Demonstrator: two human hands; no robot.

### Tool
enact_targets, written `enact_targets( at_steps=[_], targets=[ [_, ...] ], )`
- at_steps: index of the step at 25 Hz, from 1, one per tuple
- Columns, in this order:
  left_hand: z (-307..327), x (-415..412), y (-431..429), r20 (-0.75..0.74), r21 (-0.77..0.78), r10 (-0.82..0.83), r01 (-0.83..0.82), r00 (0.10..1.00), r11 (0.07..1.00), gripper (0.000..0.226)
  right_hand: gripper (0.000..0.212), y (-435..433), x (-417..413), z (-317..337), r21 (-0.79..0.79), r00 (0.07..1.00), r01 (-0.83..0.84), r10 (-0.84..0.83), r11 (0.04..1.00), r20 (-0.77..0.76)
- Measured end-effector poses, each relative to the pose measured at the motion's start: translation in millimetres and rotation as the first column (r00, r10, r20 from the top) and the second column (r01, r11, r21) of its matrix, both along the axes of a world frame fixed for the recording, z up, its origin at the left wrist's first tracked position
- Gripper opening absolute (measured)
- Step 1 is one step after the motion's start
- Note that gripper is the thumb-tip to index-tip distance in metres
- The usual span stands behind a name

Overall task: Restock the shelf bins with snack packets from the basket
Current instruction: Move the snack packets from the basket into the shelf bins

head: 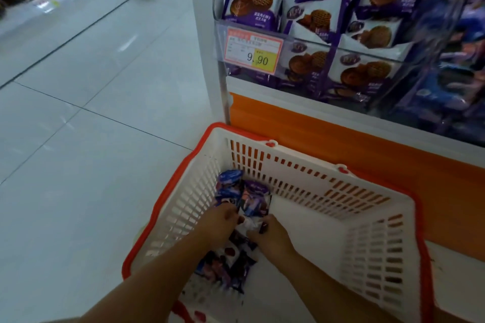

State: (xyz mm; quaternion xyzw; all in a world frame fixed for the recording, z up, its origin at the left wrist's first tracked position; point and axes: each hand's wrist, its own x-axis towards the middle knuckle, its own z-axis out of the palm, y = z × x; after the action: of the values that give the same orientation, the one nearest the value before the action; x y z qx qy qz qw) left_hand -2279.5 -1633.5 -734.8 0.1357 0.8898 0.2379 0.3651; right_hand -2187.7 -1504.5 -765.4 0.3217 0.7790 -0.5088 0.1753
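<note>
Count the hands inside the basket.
2. The left hand and the right hand sit side by side near the basket's left wall, each gripping snack packets.

Slotted white plastic basket [301,173], glossy foil-like snack packets [236,189], clear plastic bin [380,57], shiny floor tiles [91,86]

- On my feed I see two arms, both bare along the whole length that shows, from wrist to frame edge.
- The left grip [219,220] is a bare hand. Its left forearm [147,270] looks broad, as it is close to the lens.
- The right grip [271,237] is bare too, on a slimmer-looking right forearm [328,278].
- The fingertips are mostly hidden, so I can't make out the nails.
</note>
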Motion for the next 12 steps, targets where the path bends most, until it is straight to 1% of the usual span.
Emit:
enact_targets(
  at_steps=[1, 2, 3, 4, 5, 6, 7, 8, 9, 10, 11, 12],
  targets=[
    [6.0, 2.5, 6.0, 0.028, 0.026, 0.115, -0.115, 0.993, 0.993, 0.032, 0.021, 5.6, 2.7, 10.6, 0.024, 0.999, 0.026, -0.025, 0.999, -0.040],
    [14.7, 4.5, 12.7, 0.102, 0.068, 0.252, -0.260, 0.962, 0.963, 0.040, 0.022, 10.5, 6.1, 22.1, 0.058, 0.993, 0.045, -0.038, 0.997, -0.108],
    [25.1, 5.7, 20.0, 0.242, 0.117, 0.391, -0.426, 0.888, 0.897, 0.044, 0.023, 14.8, 10.3, 31.3, 0.083, 0.980, 0.070, -0.052, 0.994, -0.194],
    [35.1, 6.7, 26.1, 0.401, 0.128, 0.474, -0.560, 0.784, 0.818, 0.044, 0.024, 18.2, 14.4, 42.9, 0.103, 0.956, 0.088, -0.055, 0.991, -0.289],
    [45.7, 8.0, 31.3, 0.533, 0.137, 0.474, -0.624, 0.701, 0.769, 0.041, 0.027, 21.7, 19.1, 51.4, 0.126, 0.930, 0.094, -0.042, 0.988, -0.364],
    [54.0, 9.6, 34.3, 0.618, 0.177, 0.419, -0.637, 0.665, 0.750, 0.036, 0.030, 24.3, 23.3, 62.2, 0.158, 0.914, 0.089, -0.018, 0.983, -0.406],
    [61.5, 12.0, 37.0, 0.671, 0.236, 0.363, -0.650, 0.647, 0.722, 0.028, 0.034, 27.3, 26.6, 67.8, 0.154, 0.899, 0.109, -0.031, 0.982, -0.437],
    [69.4, 15.9, 38.5, 0.701, 0.301, 0.312, -0.662, 0.642, 0.686, 0.023, 0.034, 30.5, 28.9, 75.9, 0.092, 0.891, 0.141, -0.086, 0.986, -0.445],
    [74.4, 19.2, 38.8, 0.721, 0.353, 0.277, -0.682, 0.634, 0.641, 0.026, 0.031, 35.1, 30.3, 81.5, -0.051, 0.885, 0.195, -0.198, 0.979, -0.421],
    [79.5, 22.6, 39.6, 0.733, 0.398, 0.246, -0.693, 0.634, 0.601, 0.033, 0.029, 40.1, 31.6, 89.8, -0.219, 0.875, 0.255, -0.321, 0.942, -0.363],
    [83.6, 25.3, 39.9, 0.740, 0.428, 0.227, -0.704, 0.633, 0.567, 0.040, 0.030, 45.2, 31.7, 95.0, -0.370, 0.852, 0.304, -0.424, 0.878, -0.307],
    [87.7, 27.3, 39.9, 0.747, 0.446, 0.202, -0.703, 0.633, 0.554, 0.043, 0.032, 49.8, 32.0, 100.4, -0.446, 0.827, 0.335, -0.486, 0.830, -0.283]
  ],
)
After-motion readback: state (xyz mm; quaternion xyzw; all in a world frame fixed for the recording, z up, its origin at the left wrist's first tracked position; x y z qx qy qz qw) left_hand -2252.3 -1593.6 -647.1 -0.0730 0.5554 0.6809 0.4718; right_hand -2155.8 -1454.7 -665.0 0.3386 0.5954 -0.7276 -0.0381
